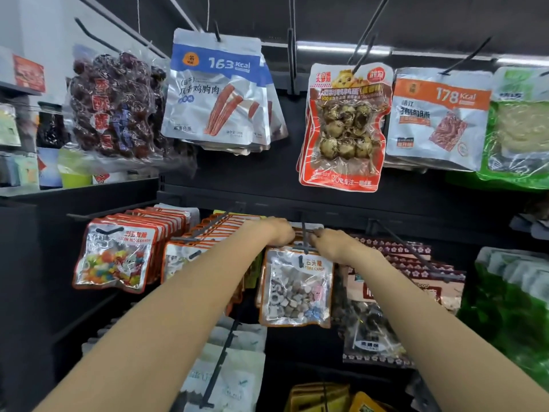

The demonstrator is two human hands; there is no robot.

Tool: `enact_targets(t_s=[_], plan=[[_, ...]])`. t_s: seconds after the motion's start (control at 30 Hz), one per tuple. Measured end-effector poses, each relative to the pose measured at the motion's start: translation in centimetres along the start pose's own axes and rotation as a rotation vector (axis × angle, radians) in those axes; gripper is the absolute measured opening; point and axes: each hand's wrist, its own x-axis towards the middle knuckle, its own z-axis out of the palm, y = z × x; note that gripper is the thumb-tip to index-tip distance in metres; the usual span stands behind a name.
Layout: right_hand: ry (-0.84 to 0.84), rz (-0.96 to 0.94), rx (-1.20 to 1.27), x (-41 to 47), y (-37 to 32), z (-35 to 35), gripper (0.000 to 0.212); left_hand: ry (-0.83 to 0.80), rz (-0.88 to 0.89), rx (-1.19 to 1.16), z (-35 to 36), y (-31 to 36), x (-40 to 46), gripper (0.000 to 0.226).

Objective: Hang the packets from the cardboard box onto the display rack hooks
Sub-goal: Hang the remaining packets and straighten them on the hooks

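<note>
A: At centre of the rack, both hands are on the middle hook [303, 233]. Left hand [277, 233] has its fingers curled onto the packet tops behind the front one. Right hand [328, 242] grips the packet tops from the 3 o'clock side, fingers curled.

B: Which packet?

A: Stone candy packet [295, 288], orange-edged, clear window showing grey and brown pieces. It hangs on that hook just below the hands, at the front of its row. More packets sit behind it under the fingers; can't tell how many.

B: Cardboard box?

A: Can't see it from the head view.

B: What's crowding the spot?

A: At 9 o'clock, a full row of orange packets [208, 233] touches the left forearm; further out, jelly bean candy packets [114, 255]. At 3 o'clock, dark red flower-print packets [416, 263] on their own hook [416, 254], just beside the right wrist. At 12 o'clock, upper row: chicken breast packets [217, 90], quail egg packets [344, 126], pork jerky packets [436, 117], red dates bag [116, 105] at 10. At 6 o'clock, white packets [231, 367] on a lower hook.
</note>
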Motion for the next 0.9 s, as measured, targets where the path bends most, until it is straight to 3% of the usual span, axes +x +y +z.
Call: enact_targets(t_s=[0.47,0.67,0.9], plan=[[-0.079,-0.067,-0.179,1.4,0.5,0.2,0.048,-0.046,0.03,-0.033,0.6,-0.5,-0.1,0.033],[-0.065,-0.027,-0.141,1.5,0.3,-0.2,0.05,-0.056,0.025,0.046,0.8,-0.8,0.1,0.033],[0.0,-0.035,-0.071,4.7,1.2,-0.4,0.044,0.047,-0.009,-0.095,-0.3,-0.7,1.1,0.042]])
